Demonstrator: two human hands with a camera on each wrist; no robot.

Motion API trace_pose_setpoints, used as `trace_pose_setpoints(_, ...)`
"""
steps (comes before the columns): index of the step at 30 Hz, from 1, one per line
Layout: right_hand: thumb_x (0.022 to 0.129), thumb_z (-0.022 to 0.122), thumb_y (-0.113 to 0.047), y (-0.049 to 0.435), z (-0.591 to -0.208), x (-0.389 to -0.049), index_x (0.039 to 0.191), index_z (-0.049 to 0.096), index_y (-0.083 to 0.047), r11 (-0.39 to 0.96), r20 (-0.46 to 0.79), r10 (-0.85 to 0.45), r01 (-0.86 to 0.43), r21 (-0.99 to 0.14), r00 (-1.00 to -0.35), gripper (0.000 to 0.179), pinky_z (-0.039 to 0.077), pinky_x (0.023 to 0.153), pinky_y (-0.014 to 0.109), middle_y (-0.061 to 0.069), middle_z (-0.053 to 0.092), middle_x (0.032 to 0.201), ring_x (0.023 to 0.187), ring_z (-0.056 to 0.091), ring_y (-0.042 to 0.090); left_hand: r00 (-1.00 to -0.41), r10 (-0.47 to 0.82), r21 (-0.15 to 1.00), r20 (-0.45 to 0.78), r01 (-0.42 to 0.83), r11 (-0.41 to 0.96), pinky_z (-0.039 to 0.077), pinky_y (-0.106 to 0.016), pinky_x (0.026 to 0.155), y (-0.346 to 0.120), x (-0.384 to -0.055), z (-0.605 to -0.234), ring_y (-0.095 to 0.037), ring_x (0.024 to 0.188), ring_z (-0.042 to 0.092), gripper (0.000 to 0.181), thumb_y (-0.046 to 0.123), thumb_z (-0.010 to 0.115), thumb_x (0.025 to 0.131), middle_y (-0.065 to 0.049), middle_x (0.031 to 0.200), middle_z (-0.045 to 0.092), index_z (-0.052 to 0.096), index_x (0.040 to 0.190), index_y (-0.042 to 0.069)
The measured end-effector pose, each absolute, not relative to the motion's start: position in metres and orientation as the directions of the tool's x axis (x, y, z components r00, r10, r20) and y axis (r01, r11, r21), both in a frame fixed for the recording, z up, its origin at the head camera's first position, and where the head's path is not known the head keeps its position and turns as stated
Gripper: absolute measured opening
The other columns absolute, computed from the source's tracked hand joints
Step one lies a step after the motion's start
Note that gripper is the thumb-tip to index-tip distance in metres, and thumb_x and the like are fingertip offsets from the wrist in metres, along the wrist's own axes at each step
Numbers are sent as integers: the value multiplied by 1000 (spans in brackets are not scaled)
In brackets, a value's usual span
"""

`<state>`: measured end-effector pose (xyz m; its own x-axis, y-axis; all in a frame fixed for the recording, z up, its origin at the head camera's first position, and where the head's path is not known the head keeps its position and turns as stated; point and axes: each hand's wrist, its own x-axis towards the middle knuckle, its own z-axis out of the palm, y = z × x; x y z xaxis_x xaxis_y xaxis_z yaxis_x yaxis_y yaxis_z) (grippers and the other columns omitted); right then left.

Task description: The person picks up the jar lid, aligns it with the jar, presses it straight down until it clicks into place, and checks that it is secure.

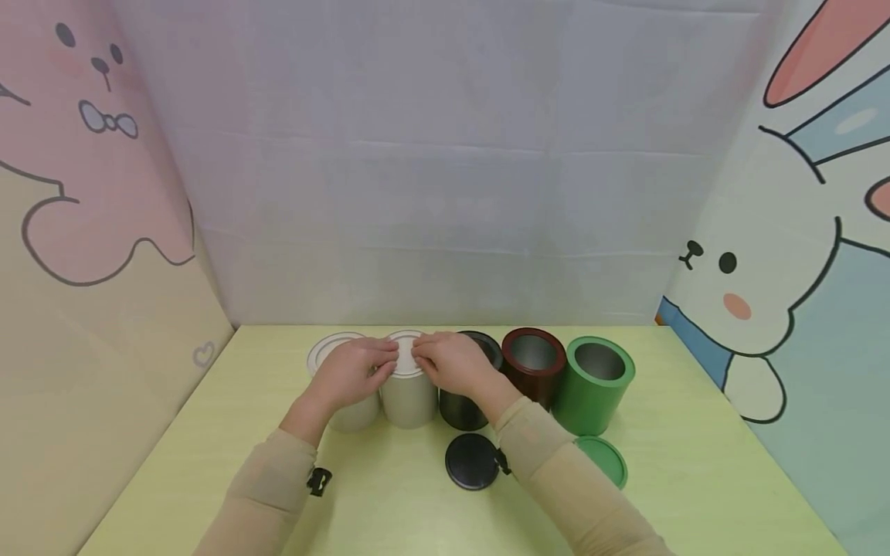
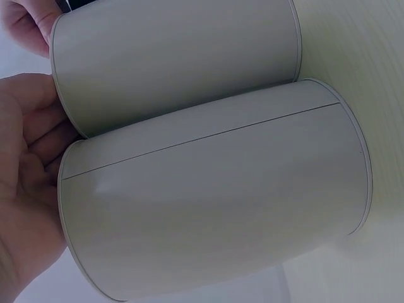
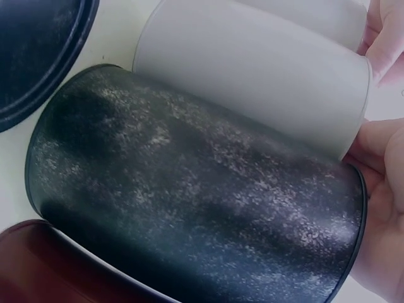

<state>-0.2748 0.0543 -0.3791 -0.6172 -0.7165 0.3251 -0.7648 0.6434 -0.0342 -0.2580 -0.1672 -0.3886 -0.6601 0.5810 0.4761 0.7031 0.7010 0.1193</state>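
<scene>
Both hands are at the round white lid point(image 1: 405, 354) on top of the second white can point(image 1: 410, 401) from the left. My left hand point(image 1: 352, 371) holds the lid's left edge with fingers and thumb, passing over the first white can point(image 1: 356, 415). On the lid's right edge, my right hand point(image 1: 459, 361) grips with bent fingers, partly covering the black can point(image 1: 464, 411). The left wrist view shows the left hand's fingers point(image 2: 47, 136) bent at the cans' top rims. In the right wrist view the black can point(image 3: 196, 189) stands beside the white one.
A dark red can point(image 1: 534, 382) and a green can point(image 1: 591, 401), both uncovered, stand to the right in the same row. A black lid point(image 1: 471, 462) and a green lid point(image 1: 603, 461) lie on the pale yellow table point(image 1: 389, 502) in front. Cloth walls point(image 1: 445, 193) enclose the table.
</scene>
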Motion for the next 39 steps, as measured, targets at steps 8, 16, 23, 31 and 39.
trace_pose_setpoints(8, 100, 60, -20, 54, -374, -278, 121, 72, -11, 658, 276, -715, -752, -45, -642, 25, 50, 99, 37, 6, 67, 126, 116, 63, 21, -645, 597, 127, 478, 723, 679, 53, -47, 92, -170, -262, -387, -30, 106, 68, 20, 11, 71, 90, -11, 114, 72, 77, 106, 2)
trace_pose_setpoints(16, 100, 60, -19, 54, -371, -279, 119, 73, -10, 650, 286, -716, -757, -60, -637, 24, 50, 99, 36, 6, 69, 122, 114, 64, 21, -662, 583, 168, 471, 716, 677, 53, -47, 92, -173, -265, -388, -29, 106, 68, 19, 12, 72, 90, -8, 114, 72, 78, 105, 4)
trace_pose_setpoints(23, 101, 60, -18, 55, -372, -280, 119, 72, -10, 652, 280, -712, -754, -75, -644, 24, 50, 98, 36, 5, 68, 123, 114, 64, 21, -699, 567, 192, 437, 688, 700, 55, -46, 90, -170, -267, -385, -28, 105, 68, 16, 14, 69, 92, -7, 112, 72, 79, 101, 5)
trace_pose_setpoints(31, 102, 58, -20, 54, -373, -281, 121, 72, -11, 669, 256, -703, -739, -77, -663, 25, 49, 100, 36, 5, 67, 125, 116, 62, 20, -732, 550, 214, 402, 659, 721, 55, -46, 89, -168, -268, -381, -28, 105, 68, 17, 16, 67, 94, -7, 112, 73, 80, 96, 6)
trace_pose_setpoints(39, 102, 58, -20, 53, -373, -281, 122, 71, -12, 680, 246, -695, -729, -79, -676, 26, 49, 100, 37, 5, 66, 127, 117, 62, 21, -707, 544, 202, 453, 675, 710, 57, -45, 82, -167, -266, -384, -28, 101, 69, 16, 14, 68, 92, -6, 109, 73, 81, 84, 8)
